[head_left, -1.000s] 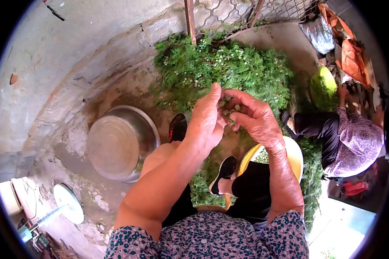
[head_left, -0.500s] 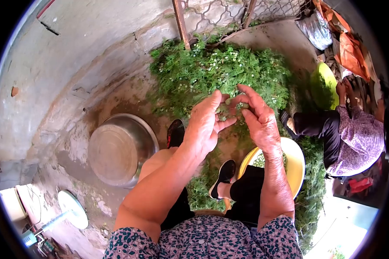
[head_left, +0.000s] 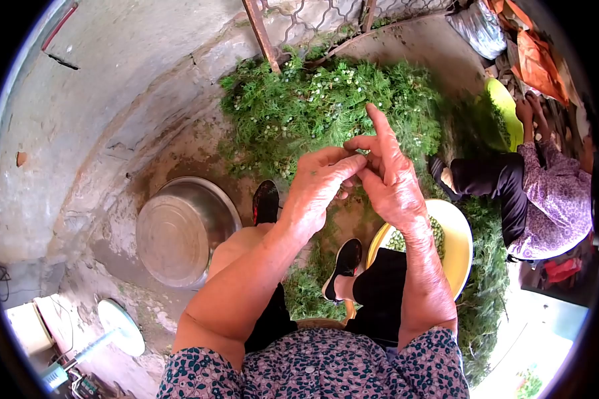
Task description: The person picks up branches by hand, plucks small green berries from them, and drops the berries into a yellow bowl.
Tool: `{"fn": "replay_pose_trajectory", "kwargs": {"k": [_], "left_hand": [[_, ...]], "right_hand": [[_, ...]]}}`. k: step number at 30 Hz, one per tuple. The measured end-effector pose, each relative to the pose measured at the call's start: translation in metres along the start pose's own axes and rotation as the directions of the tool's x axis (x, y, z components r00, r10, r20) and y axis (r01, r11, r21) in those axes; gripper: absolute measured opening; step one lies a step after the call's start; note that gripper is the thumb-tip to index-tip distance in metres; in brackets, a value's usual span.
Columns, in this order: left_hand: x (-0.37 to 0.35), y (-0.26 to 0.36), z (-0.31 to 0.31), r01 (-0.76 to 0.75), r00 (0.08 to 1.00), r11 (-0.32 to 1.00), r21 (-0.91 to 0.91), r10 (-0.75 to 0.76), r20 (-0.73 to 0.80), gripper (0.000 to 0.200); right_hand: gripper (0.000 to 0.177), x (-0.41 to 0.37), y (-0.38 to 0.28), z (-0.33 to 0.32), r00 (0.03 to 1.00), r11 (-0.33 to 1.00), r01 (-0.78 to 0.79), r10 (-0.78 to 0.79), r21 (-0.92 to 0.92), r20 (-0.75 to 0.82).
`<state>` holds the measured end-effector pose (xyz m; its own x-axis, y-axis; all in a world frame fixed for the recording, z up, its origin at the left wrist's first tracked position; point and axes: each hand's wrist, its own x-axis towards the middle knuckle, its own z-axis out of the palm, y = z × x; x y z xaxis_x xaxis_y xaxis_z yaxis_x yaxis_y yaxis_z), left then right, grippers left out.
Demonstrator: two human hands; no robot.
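Observation:
My left hand (head_left: 318,183) and my right hand (head_left: 394,174) meet at the fingertips in front of the pile of cut evergreen branches (head_left: 333,100). Between the pinched fingers shows a bit of a small green sprig (head_left: 363,151), mostly hidden by them. On my right hand the index finger points up and away while the thumb and other fingers close in. Below my right forearm stands a yellow basin (head_left: 456,249) holding small pale-green cones (head_left: 399,241). The branches carry similar pale cones.
An upturned metal pot (head_left: 173,233) sits at left by the wall. At right another person (head_left: 552,193) sits beside a lime-green basin (head_left: 512,120). More cut greenery (head_left: 482,286) lies right of the yellow basin. A metal lattice (head_left: 306,23) stands at the back.
My hands have drawn together until their fingertips meet; the fingers of my left hand have closed, hiding pale-green cones seen among them before. My right index finger has straightened upward.

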<state>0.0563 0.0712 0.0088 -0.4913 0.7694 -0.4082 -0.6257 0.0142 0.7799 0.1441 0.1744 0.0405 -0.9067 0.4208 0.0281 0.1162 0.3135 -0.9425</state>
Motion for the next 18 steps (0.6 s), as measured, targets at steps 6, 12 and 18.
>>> {"fn": "replay_pose_trajectory", "kwargs": {"k": [6,12,18], "left_hand": [[0.004,-0.002,-0.001,-0.016,0.999,0.968,-0.249,0.004,-0.051,0.011],[0.012,-0.001,-0.002,-0.069,0.991,0.884,-0.462,0.009,-0.132,0.012],[0.012,0.004,0.000,-0.104,0.994,0.839,-0.534,0.075,-0.076,0.019]], "right_hand": [[0.072,-0.003,-0.007,-0.009,0.997,0.998,-0.041,0.038,-0.038,-0.073],[0.047,-0.013,-0.006,-0.016,0.998,0.976,-0.057,0.056,0.211,0.011],[0.022,-0.015,0.002,-0.019,0.964,0.984,-0.057,0.009,0.171,0.266]]}}
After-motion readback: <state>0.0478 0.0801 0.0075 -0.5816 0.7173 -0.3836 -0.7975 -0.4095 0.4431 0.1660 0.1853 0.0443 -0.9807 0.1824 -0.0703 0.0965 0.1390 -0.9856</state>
